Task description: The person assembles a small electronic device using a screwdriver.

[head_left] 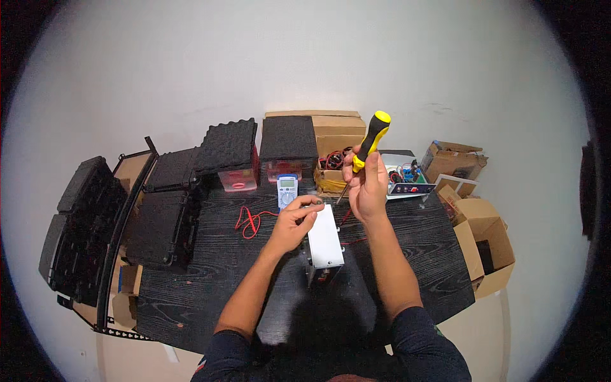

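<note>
white box (325,230), end markings (324,274) unreadable; right hand (368,188) grips screwdriver (372,142)

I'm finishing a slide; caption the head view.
Right hand holds a yellow-and-black screwdriver, shaft down; left hand at the far end of a white rectangular box.

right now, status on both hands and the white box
Right hand gripping screwdriver, handle up. Left hand at far end of white box. White box on table. Multimeter close beyond left hand.
</note>
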The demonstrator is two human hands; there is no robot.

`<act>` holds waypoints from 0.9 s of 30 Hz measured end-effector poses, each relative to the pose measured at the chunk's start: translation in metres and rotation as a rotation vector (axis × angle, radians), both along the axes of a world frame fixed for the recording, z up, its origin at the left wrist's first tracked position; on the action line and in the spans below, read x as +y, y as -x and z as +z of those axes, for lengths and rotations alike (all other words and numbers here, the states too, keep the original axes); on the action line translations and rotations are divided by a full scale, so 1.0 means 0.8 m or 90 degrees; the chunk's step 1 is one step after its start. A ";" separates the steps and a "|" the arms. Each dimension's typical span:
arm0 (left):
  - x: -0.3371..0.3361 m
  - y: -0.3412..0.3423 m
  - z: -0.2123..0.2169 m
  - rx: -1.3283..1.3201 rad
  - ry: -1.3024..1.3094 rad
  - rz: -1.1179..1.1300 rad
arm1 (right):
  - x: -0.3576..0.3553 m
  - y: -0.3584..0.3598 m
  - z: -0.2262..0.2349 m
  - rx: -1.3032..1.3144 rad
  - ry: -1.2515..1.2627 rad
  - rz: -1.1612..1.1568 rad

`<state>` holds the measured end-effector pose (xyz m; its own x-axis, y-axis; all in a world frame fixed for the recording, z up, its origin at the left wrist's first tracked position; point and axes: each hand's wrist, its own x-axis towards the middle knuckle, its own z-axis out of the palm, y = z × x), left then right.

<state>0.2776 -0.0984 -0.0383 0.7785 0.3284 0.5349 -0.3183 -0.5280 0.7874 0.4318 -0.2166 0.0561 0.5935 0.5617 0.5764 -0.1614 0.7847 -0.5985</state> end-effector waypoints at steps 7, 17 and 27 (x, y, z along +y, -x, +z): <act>0.000 -0.009 -0.001 0.042 0.078 -0.016 | -0.011 0.001 0.003 -0.023 0.013 -0.004; -0.012 0.010 0.014 0.129 0.282 -0.063 | -0.040 -0.041 -0.078 -0.100 0.264 -0.272; -0.028 0.020 0.036 0.157 0.182 -0.057 | -0.115 -0.106 -0.235 -0.515 0.730 -0.516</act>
<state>0.2614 -0.1208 -0.0094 0.9046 0.3623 0.2244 -0.1352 -0.2555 0.9573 0.5163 -0.3089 -0.1317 0.6979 0.6009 0.3896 0.6824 -0.3927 -0.6166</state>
